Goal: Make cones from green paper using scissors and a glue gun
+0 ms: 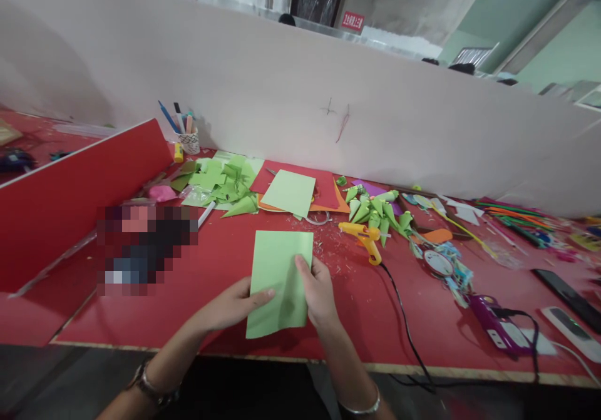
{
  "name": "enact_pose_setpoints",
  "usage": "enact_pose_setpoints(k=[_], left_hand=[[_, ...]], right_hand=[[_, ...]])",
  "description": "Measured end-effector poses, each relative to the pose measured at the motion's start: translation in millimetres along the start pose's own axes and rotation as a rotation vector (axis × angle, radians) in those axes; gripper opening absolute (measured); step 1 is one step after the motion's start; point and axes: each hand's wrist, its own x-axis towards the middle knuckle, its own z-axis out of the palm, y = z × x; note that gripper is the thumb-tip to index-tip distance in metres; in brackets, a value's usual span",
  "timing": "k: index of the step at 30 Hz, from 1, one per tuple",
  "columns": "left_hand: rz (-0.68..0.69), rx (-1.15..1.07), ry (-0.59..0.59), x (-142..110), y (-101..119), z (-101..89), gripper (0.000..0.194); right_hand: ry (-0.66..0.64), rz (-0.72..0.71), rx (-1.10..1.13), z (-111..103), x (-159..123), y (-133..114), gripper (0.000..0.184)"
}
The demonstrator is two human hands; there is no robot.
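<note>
A light green sheet of paper [280, 263] is held upright over the front of the red table. My left hand [239, 301] grips its lower left edge, thumb across the front face. On the right edge, my right hand [319, 288] pinches it with the thumb in front. The fingers behind the paper are hidden. Just beyond lies a paler green sheet [290, 189] on a red sheet [328, 188] and an orange one. To the right of my hands rests a yellow hot glue gun [364, 237], its black cord running off the table's front edge.
Green paper scraps [220, 179] and a pen cup [188, 139] stand at the back left. Several green paper cones [375, 210] lie behind the glue gun. A purple power strip [500, 323] and a phone [566, 291] are at right. A red divider [89, 201] borders the left.
</note>
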Motion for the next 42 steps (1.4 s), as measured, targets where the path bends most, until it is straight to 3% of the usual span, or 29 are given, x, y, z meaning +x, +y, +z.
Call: enact_pose_setpoints(k=[5, 10, 14, 19, 42], left_hand=[[-0.044, 0.004, -0.023, 0.7, -1.5, 1.6, 0.04], [-0.146, -0.017, -0.163, 0.5, 1.3, 3.7, 0.047], [-0.141, 0.011, -0.222, 1.4, -0.8, 0.7, 0.045], [-0.036, 0.088, -0.167, 4.9, -7.0, 0.0, 0.04], [-0.094, 0.106, -0.151, 6.3, -12.0, 5.8, 0.045]], right_hand=[[-0.008, -0.01, 0.006, -1.0, -0.6, 0.3, 0.028], [0.012, 0.0, -0.017, -2.0, -0.7, 2.3, 0.029], [0.017, -0.011, -0.045, -2.9, 0.4, 3.5, 0.03], [0.037, -0.037, -0.11, -4.1, 1.2, 1.3, 0.031], [0.056, -0.061, -0.174, -5.8, 0.0, 1.2, 0.031]])
